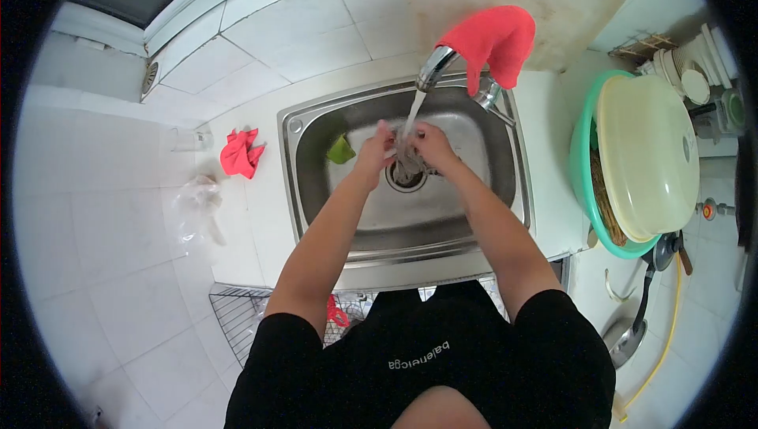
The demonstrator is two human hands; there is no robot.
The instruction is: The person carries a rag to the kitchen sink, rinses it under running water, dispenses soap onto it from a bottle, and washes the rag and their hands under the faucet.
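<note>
The left hand (pixel 377 151) and right hand (pixel 434 147) had their fingers pinched on a limp greyish item (pixel 407 162), over the drain (pixel 409 184) of the sink (pixel 395 231); water (pixel 414 107) ran onto it from the faucet (pixel 436 68) at one o'clock; a green piece (pixel 341 149) lay toward nine, a red cloth (pixel 241 152) farther out.

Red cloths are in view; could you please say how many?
2: one cloth draped over the tap, one cloth left of the sink. A red item below the counter may be another.
</note>
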